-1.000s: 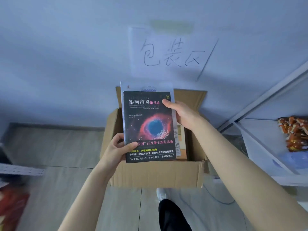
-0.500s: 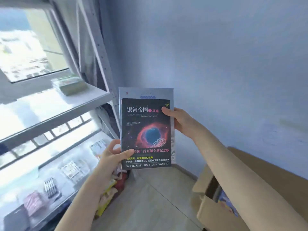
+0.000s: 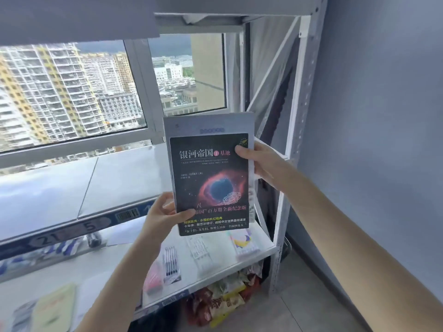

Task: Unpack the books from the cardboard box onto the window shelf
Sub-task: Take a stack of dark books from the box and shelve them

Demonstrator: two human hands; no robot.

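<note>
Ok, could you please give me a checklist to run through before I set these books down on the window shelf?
1. Left hand grips the books' lower left corner: ok.
2. Right hand grips their upper right edge: ok.
3. Black book and the grey book behind it are held together as one stack: ok.
4. Bare space on the window shelf left of the books: ok.
5. Clearance between the books and the post: cannot tell.
6. Books left in the box: cannot tell, the box is out of view.
</note>
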